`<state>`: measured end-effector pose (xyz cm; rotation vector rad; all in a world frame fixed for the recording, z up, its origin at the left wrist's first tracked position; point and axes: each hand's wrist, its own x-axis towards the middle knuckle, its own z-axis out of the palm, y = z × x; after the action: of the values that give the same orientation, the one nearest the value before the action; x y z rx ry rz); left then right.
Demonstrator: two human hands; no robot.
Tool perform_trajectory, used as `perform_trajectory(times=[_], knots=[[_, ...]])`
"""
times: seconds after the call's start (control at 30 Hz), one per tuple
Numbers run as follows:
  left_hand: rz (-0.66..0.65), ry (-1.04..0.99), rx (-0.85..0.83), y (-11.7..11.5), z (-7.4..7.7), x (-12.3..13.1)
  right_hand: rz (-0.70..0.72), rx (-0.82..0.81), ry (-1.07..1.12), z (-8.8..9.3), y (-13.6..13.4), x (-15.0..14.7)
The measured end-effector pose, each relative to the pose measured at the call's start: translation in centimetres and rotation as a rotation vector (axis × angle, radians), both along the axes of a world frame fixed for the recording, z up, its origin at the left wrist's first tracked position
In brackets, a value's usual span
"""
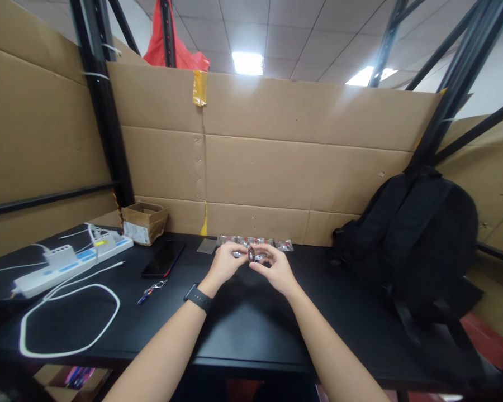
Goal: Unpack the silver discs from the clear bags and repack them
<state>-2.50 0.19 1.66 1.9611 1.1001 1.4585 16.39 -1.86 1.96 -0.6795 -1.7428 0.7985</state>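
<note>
Over the middle of the black table, my left hand and my right hand meet with fingers bent inward. Between their fingertips is a small dark ring-shaped piece, held on edge, with shiny bits beside it. Both hands appear to pinch it; its exact kind is too small to tell. A black watch is on my left wrist. Just behind the hands lies a row of small clear plastic packets, partly hidden by my fingers. A flat clear bag rests left of them.
On the left are a white power strip, a looped white cable, a small cardboard box, a dark phone and a keyring. A black backpack stands on the right. Cardboard panels enclose the table.
</note>
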Motion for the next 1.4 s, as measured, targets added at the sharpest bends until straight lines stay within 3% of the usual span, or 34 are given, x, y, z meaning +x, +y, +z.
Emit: perform_trajectory(times=[0.3, 0.6, 0.93, 1.4], knots=[[-0.031, 0.062, 0.029, -0.2, 0.4, -0.4, -0.034, 0.021, -0.007, 0.2, -0.1, 0.0], [-0.279, -0.191, -0.168, 0.0, -0.2, 0.4, -0.024, 0.013, 0.004, 0.0, 0.0, 0.1], [-0.249, -0.3, -0.18, 0.7, -1.3, 0.2, 0.016, -0.003, -0.011, 0.0, 0.1, 0.3], [-0.362, -0.256, -0.209, 0.1, -0.9, 0.5, -0.007, -0.028, 0.014, 0.3, 0.1, 0.6]])
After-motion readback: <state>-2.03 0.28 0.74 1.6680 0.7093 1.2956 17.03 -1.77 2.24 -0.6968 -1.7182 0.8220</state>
